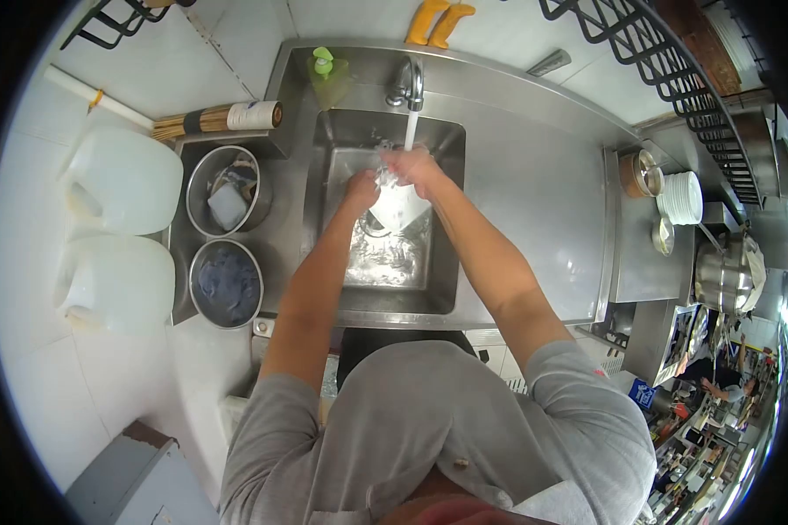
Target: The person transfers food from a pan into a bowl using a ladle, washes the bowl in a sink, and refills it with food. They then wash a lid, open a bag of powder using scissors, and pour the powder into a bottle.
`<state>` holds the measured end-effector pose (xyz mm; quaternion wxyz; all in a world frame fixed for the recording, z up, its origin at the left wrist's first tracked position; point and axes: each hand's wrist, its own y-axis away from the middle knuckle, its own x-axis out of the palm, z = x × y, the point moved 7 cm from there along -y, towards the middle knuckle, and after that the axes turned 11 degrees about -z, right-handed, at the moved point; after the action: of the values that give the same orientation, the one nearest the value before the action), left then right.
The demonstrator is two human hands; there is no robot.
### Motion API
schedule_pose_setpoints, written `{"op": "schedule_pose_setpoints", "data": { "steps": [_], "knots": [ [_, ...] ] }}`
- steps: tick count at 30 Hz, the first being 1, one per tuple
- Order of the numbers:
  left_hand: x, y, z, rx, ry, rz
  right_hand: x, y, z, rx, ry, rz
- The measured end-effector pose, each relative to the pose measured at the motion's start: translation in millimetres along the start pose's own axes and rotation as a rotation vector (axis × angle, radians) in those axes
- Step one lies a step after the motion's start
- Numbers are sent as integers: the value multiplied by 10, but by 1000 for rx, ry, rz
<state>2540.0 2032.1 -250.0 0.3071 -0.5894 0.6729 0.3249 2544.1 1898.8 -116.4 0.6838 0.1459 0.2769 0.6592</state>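
Water runs from the tap (414, 92) into the steel sink (446, 262). Under the stream, my right hand (416, 168) is closed on the upper part of a white cloth (400, 206), with water splashing around the fingers. My left hand (362, 187) is at the cloth's left edge, its fingers curled and partly hidden by the splash. The cloth hangs down over the sink basin, where shallow water glints at the bottom.
Left of the sink are two steel pots (258, 197) (226, 284), two white plastic jugs (127, 179) and a bamboo brush (219, 119). A green-topped bottle (324, 66) stands behind. Stacked white plates (681, 199) are at right; a person (727, 385) is far right.
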Motion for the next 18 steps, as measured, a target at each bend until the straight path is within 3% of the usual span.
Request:
{"op": "schedule_pose_setpoints", "data": {
  "steps": [3,4,6,7,9,10,13,15,16,17,18],
  "knots": [
    [240,80,-14,-496,733,90,-41,61,95,64,-287,208],
    [260,98,-89,-505,824,76,-7,68,142,92,-353,397],
    [223,88,-197,-520,1006,35,-78,-67,158,3,-184,294],
    [222,95,-232,-513,970,140,-101,-112,165,-43,-99,245],
    [186,164,-270,-501,889,353,-116,-90,204,-59,-263,174],
    [107,223,-296,-507,957,364,-125,-77,243,-70,-345,139],
    [-133,446,-306,-536,1079,387,-231,-222,227,-194,200,-4],
    [-273,536,-231,-588,1043,411,-542,-691,280,-468,334,-90],
    [-424,615,-254,-569,1039,378,-703,-741,399,-467,246,-162],
    [-541,647,-209,-531,878,276,-838,-822,503,-465,156,-234],
    [-650,665,-163,-493,715,176,-906,-995,627,-663,223,-322]
  ]
}}
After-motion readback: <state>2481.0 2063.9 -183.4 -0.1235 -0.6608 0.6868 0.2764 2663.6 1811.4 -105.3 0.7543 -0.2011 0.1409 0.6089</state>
